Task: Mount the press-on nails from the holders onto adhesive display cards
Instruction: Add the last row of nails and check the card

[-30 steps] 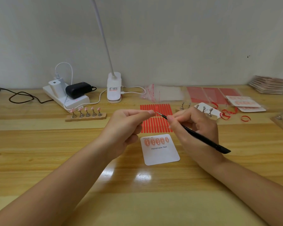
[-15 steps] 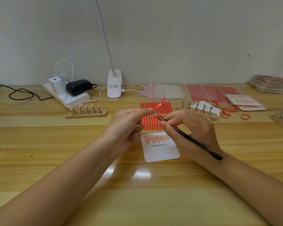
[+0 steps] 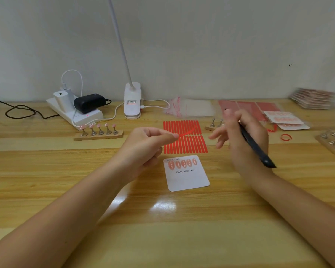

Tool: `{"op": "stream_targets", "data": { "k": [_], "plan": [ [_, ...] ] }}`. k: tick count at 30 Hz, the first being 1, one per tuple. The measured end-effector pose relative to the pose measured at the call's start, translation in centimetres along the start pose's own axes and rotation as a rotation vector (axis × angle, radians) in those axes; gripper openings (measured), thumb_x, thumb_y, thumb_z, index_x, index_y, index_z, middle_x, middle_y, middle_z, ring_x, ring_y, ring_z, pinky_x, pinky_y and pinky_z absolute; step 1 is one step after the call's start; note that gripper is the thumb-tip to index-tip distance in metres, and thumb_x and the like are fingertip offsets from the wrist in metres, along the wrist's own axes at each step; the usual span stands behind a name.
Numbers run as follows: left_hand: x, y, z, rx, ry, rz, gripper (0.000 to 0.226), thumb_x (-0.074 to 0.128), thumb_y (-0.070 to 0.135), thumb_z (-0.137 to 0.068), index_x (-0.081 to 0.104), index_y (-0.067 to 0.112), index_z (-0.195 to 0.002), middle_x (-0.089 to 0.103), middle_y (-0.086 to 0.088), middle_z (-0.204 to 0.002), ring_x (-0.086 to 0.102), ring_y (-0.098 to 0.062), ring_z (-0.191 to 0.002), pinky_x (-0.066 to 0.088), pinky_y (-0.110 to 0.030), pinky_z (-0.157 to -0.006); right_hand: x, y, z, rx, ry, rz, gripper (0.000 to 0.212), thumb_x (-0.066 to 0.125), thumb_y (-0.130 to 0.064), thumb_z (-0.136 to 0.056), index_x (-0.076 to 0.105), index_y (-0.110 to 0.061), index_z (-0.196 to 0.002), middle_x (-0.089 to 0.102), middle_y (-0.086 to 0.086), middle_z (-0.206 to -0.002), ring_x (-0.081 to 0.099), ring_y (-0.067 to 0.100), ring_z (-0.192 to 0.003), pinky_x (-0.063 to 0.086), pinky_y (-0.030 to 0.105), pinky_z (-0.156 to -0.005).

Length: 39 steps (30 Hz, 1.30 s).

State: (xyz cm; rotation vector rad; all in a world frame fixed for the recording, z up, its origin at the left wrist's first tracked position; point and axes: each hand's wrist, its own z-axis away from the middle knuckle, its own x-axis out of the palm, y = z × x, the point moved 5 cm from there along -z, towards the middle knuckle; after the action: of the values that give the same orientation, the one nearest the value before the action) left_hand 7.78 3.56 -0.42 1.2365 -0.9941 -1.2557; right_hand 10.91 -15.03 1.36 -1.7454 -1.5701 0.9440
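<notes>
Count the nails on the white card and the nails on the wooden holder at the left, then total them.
Nails on the white card: 5
Nails on the wooden holder: 5
Total: 10

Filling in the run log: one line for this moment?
left hand pinches red strip | right hand holds tweezers | card has five nails

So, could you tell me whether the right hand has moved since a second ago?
Yes. The right hand with the black tweezers has swung right, off the red strip sheet.
</notes>
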Motion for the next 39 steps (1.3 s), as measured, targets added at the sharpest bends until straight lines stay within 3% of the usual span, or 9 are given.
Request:
{"op": "stream_targets", "data": {
  "k": [3, 7, 11, 14, 20, 24, 33, 36, 39],
  "plan": [
    [0.2, 0.0, 0.1, 0.001, -0.023, -0.021, 0.011, 0.069, 0.018, -0.08, 0.072, 0.009, -0.085, 0.042, 0.004, -0.045, 0.03, -0.006, -0.037, 0.027, -0.015, -0.033, 0.2, 0.7, -0.4, 0.023, -0.057, 0.095, 0.03, 0.061, -0.042, -0.079, 0.045, -0.017, -0.074, 0.062, -0.002, -0.069, 0.067, 0.012, -0.073, 0.052, 0.022, -0.063],
    [0.5, -0.2, 0.2, -0.004, -0.05, -0.038, 0.016, 0.069, 0.019, -0.08, 0.071, 0.004, -0.087, 0.042, 0.001, -0.048, 0.027, -0.008, -0.038, 0.023, -0.015, -0.034, 0.5, 1.1, -0.1, -0.006, -0.105, 0.102, 0.03, 0.068, -0.035, -0.079, 0.041, -0.024, -0.073, 0.06, -0.009, -0.063, 0.063, 0.0, -0.066, 0.044, 0.008, -0.061],
    [0.8, -0.2, 0.4, -0.007, -0.065, -0.053, 0.015, 0.069, 0.018, -0.08, 0.07, 0.004, -0.083, 0.046, -0.006, -0.058, 0.028, -0.007, -0.038, 0.023, -0.015, -0.034, 0.6, 1.3, -0.1, -0.024, -0.112, 0.118, 0.029, 0.068, -0.018, -0.082, 0.04, -0.023, -0.074, 0.063, -0.007, -0.065, 0.061, -0.001, -0.065, 0.043, 0.006, -0.062],
    [0.8, -0.1, 0.4, 0.003, -0.063, -0.07, 0.012, 0.07, 0.019, -0.079, 0.071, 0.007, -0.079, 0.044, -0.005, -0.055, 0.028, -0.007, -0.037, 0.024, -0.015, -0.034, 0.6, 1.2, -0.1, -0.021, -0.112, 0.111, 0.031, 0.066, -0.009, -0.082, 0.04, -0.023, -0.074, 0.062, -0.006, -0.067, 0.063, 0.006, -0.067, 0.045, 0.009, -0.062],
    [0.8, 0.0, 0.4, -0.003, -0.072, -0.092, 0.011, 0.071, 0.021, -0.078, 0.072, 0.013, -0.071, 0.046, -0.006, -0.057, 0.029, -0.008, -0.039, 0.024, -0.015, -0.035, 0.7, 0.8, -0.1, -0.037, -0.119, 0.109, 0.037, 0.06, 0.005, -0.081, 0.04, -0.025, -0.073, 0.06, 0.016, -0.077, 0.064, 0.028, -0.078, 0.048, 0.015, -0.064],
    [0.9, 0.0, 0.4, -0.006, -0.086, -0.095, 0.012, 0.071, 0.02, -0.078, 0.071, 0.014, -0.068, 0.046, 0.001, -0.047, 0.03, -0.007, -0.037, 0.025, -0.015, -0.034, 0.8, 0.6, -0.1, -0.054, -0.142, 0.117, 0.038, 0.058, 0.01, -0.08, 0.04, -0.023, -0.073, 0.053, 0.006, -0.073, 0.061, 0.034, -0.081, 0.047, 0.016, -0.063],
    [0.1, 0.9, 0.8, 0.002, -0.092, -0.134, 0.013, 0.073, 0.025, -0.074, 0.071, 0.018, -0.064, 0.045, 0.005, -0.046, 0.031, -0.004, -0.037, 0.027, -0.013, -0.034, 0.6, 0.2, -0.1, -0.041, -0.135, 0.123, 0.036, 0.056, 0.008, -0.082, 0.042, -0.023, -0.074, 0.056, 0.018, -0.074, 0.06, 0.026, -0.068, 0.049, 0.023, -0.059],
    [0.2, 1.2, 0.9, 0.007, -0.086, -0.148, 0.011, 0.072, 0.024, -0.075, 0.071, 0.016, -0.068, 0.045, 0.005, -0.046, 0.031, -0.004, -0.037, 0.027, -0.013, -0.034, 0.5, 0.8, -0.1, 0.051, -0.147, 0.04, 0.026, 0.052, 0.004, -0.085, 0.043, -0.017, -0.074, 0.061, 0.007, -0.066, 0.061, 0.009, -0.057, 0.049, 0.018, -0.054],
    [0.3, 1.4, 1.0, 0.014, -0.079, -0.175, 0.011, 0.072, 0.022, -0.077, 0.071, 0.014, -0.07, 0.044, 0.006, -0.045, 0.031, -0.004, -0.037, 0.028, -0.014, -0.035, 0.7, 0.8, 0.1, 0.086, -0.18, -0.032, 0.015, 0.051, -0.011, -0.086, 0.044, -0.016, -0.075, 0.066, 0.008, -0.067, 0.063, 0.013, -0.056, 0.05, 0.019, -0.055]
  ]
}}
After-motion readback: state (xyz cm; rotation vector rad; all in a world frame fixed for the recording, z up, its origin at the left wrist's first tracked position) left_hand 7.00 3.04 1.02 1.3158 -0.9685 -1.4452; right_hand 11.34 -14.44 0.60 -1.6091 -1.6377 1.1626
